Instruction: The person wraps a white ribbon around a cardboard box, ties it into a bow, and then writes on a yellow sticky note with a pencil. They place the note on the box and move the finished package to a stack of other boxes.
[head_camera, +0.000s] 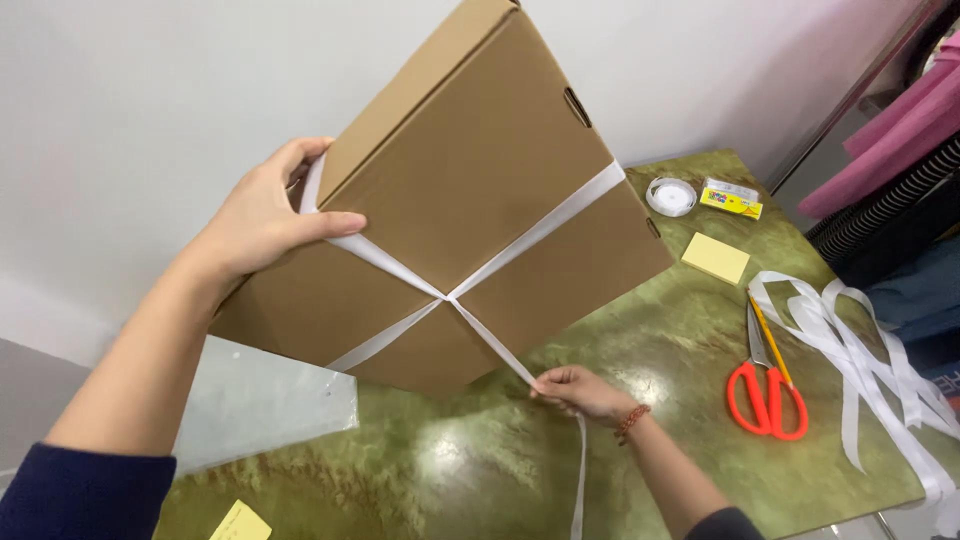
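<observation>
A brown cardboard box (480, 190) is tilted up above a glossy green marbled table (620, 330). White ribbon (545, 225) crosses over its broad face, meeting near the middle. My left hand (265, 215) grips the box's left edge, thumb pressing the ribbon there. My right hand (580, 390) is low under the box's near corner, pinching a ribbon strand that runs down off the box and hangs toward the table's front edge.
Red-handled scissors (765, 385) and a pencil lie at right, beside a loose heap of white ribbon (860, 350). A yellow sticky pad (715, 258), a tape roll (671, 196) and a small yellow pack (731, 200) sit farther back. A clear plastic sheet (260, 405) lies at left.
</observation>
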